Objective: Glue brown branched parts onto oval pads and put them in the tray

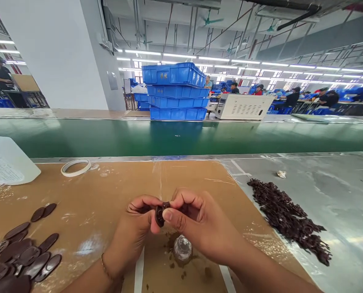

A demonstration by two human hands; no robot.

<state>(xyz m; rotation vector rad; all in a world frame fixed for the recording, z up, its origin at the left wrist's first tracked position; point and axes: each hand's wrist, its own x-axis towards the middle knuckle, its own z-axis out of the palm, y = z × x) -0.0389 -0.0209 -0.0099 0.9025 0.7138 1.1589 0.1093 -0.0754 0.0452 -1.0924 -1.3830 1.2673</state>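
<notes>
Above the middle of the brown work mat, my left hand [133, 226] pinches a dark brown oval piece [159, 216] between thumb and fingers. My right hand [196, 221] is closed on a small dark brown part [166, 204] at the oval's upper right edge; the fingertips hide most of it. Just below the hands stands a small clear glass container [182, 248], with dark stains around it. To the left lies a loose pile of flat, glossy brown oval pieces [29, 256]. A long heap of small dark brown parts [285, 215] lies on the right.
A tape roll [75, 167] and a translucent plastic jug [10, 160] lie at the left. Beyond the table runs a green conveyor belt [120, 138]. Stacked blue crates [177, 91] and a beige metal box [244, 106] stand behind it. Several people sit farther back.
</notes>
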